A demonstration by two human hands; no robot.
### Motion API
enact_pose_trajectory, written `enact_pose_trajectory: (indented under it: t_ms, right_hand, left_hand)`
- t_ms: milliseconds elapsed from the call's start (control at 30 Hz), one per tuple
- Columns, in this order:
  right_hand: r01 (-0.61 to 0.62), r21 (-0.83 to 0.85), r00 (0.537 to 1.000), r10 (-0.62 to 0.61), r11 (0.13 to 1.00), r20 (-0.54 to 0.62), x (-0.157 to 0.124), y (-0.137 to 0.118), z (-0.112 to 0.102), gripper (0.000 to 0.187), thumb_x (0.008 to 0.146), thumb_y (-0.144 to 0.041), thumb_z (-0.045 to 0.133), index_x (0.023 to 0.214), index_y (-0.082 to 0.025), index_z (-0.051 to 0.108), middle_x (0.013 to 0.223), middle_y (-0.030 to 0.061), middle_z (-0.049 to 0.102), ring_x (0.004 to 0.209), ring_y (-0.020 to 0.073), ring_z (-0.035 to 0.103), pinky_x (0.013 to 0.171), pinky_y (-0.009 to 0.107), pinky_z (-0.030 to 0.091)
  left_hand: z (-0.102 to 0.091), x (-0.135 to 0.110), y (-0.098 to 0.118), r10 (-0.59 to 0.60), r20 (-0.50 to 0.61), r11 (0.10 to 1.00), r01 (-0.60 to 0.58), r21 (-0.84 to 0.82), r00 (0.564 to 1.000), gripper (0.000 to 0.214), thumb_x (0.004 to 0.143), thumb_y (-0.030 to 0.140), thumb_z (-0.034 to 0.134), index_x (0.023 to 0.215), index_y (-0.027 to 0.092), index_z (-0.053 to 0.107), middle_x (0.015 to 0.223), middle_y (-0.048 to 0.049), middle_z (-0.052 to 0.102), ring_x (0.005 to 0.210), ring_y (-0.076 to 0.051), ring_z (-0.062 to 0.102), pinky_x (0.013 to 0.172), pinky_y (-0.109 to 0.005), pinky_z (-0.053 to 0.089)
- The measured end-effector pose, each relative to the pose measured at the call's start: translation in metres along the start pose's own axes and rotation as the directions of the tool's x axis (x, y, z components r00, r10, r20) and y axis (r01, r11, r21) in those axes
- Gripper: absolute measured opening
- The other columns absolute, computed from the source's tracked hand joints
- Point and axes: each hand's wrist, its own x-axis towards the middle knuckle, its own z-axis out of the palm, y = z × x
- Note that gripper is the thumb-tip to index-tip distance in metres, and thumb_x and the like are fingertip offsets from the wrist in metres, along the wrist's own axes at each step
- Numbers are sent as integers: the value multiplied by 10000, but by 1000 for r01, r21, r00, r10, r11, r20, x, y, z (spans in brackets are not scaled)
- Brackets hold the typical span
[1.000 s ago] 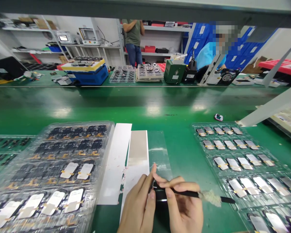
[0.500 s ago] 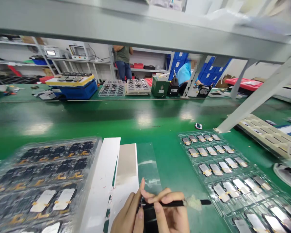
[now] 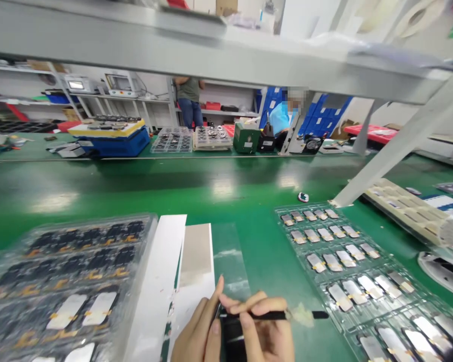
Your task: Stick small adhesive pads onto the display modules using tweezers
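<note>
Black display panel (image 3: pixel 231 338): gripped by the left hand (image 3: pixel 198 329), just beside the right hand (image 3: pixel 268 334); thin, stiff, likely fragile, best held by its edges.
Hands: together, the right clamped on a black swab stick (image 3: pixel 260 315).

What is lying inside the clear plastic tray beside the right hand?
The clear plastic tray beside the right hand holds rows of flat silver-faced modules with small yellow tape tabs. What lies beneath each module is covered, so it cannot be seen.
</note>
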Motion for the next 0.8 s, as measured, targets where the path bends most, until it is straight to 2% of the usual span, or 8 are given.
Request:
enact_pose_trajectory:
  t_ms: [167, 267, 467, 633, 800]
  right_hand:
    - [-82, -34, 995, 84, 996, 52, 3, -16, 1, 94, 1008, -283, 607, 974, -255, 524, 854, 4, 641, 938, 193, 739, 857, 336, 614]
    - [-100, -52, 991, 104, 994, 80, 6, -20, 0, 84, 1013, -279, 603, 980, -262, 528, 870, 0, 644, 957, 187, 735, 853, 319, 612]
    - [-105, -62, 990, 110, 993, 88, 6, -21, 0, 84, 1013, -278, 605, 986, -269, 526, 875, -8, 639, 955, 181, 729, 841, 309, 610]
    - [-94, -73, 993, 98, 993, 64, 5, -20, 2, 92, 1011, -278, 605, 981, -254, 522, 875, 5, 632, 952, 196, 731, 824, 319, 618]
    - [-77, -89, 993, 85, 993, 84, 4, -17, 0, 78, 1017, -268, 592, 991, -255, 520, 873, 8, 642, 979, 200, 734, 848, 336, 624]
  left_hand:
    - [-14, 1, 16, -73, 158, 997, 77, -15, 985, 497, 1044, 263, 369, 1533, 198, 425, 1489, -109, 554, 1335, -230, 562, 1102, -315, 460]
    - [-16, 2, 21, -99, 170, 994, 106, -28, 980, 507, 1039, 240, 368, 1544, 220, 404, 1517, -95, 525, 1357, -230, 538, 1112, -326, 450]
    - [-18, 3, 25, -107, 184, 992, 117, -47, 977, 513, 1053, 285, 326, 1544, 152, 397, 1433, -146, 589, 1325, -239, 560, 1053, -309, 493]
    - [-17, 3, 24, -110, 186, 990, 124, -63, 976, 519, 1057, 272, 329, 1568, 187, 345, 1423, -119, 597, 1289, -211, 585, 1082, -298, 461]
    - [-15, 3, 24, -111, 189, 989, 127, -77, 976, 512, 1053, 262, 343, 1560, 190, 366, 1454, -115, 576, 1317, -214, 566, 1079, -286, 459]
